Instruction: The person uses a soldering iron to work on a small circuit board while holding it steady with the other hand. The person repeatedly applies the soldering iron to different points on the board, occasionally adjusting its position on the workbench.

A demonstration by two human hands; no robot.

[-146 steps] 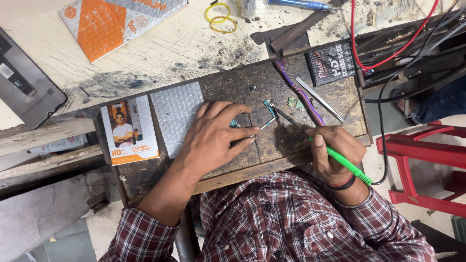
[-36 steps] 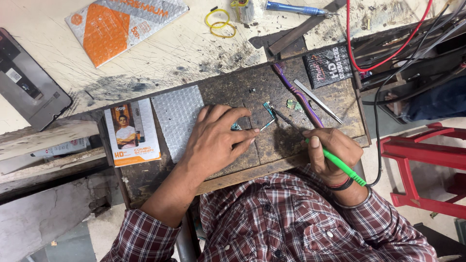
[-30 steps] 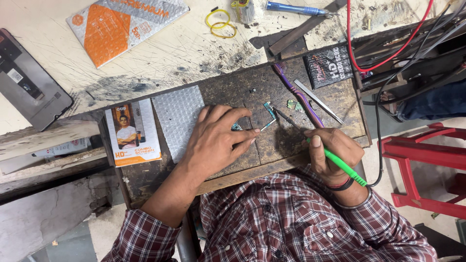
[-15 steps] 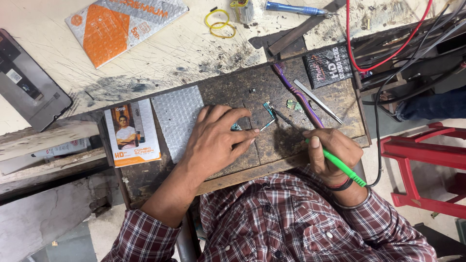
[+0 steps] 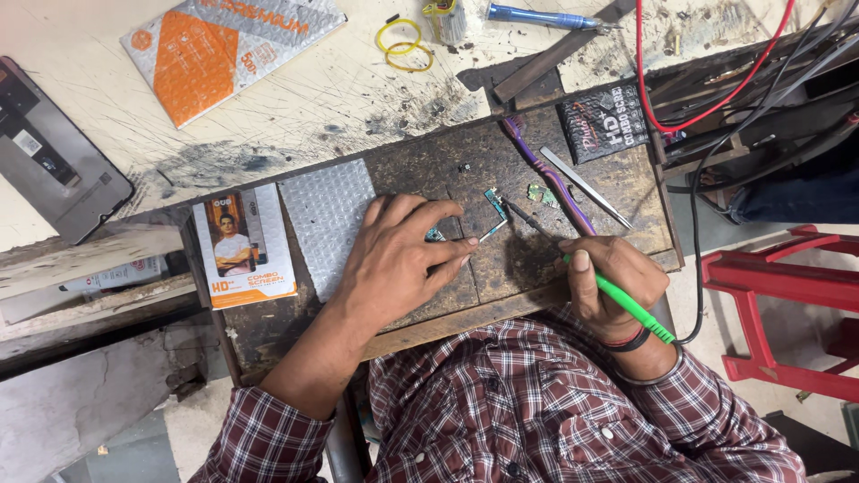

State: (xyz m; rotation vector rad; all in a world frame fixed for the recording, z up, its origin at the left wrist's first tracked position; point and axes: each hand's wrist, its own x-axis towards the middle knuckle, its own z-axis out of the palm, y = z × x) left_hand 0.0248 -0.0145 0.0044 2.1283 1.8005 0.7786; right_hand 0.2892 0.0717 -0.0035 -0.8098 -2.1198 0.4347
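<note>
My left hand [image 5: 398, 264] lies flat on the dark wooden work board [image 5: 420, 170], its fingertips pinning a small blue-green circuit piece [image 5: 493, 202] with a thin strip. My right hand [image 5: 608, 273] grips a green-handled soldering iron [image 5: 626, 300] like a pen. Its dark tip [image 5: 514, 211] rests at the circuit piece. A second small green part [image 5: 539, 194] lies just right of the tip.
A purple toothbrush [image 5: 541, 170], metal tweezers [image 5: 586, 186] and a black packet [image 5: 604, 121] lie on the board. Bubble wrap [image 5: 327, 215], a printed card [image 5: 242, 250], an orange packet [image 5: 224, 45], a dark phone screen [image 5: 49, 156], yellow rubber bands [image 5: 403, 43], cables [image 5: 716, 107] and a red stool [image 5: 792, 309] surround it.
Almost nothing differs. The left hand stays pressed on the board, and the right hand keeps the iron's tip at the small circuit piece with only slight shifts.
</note>
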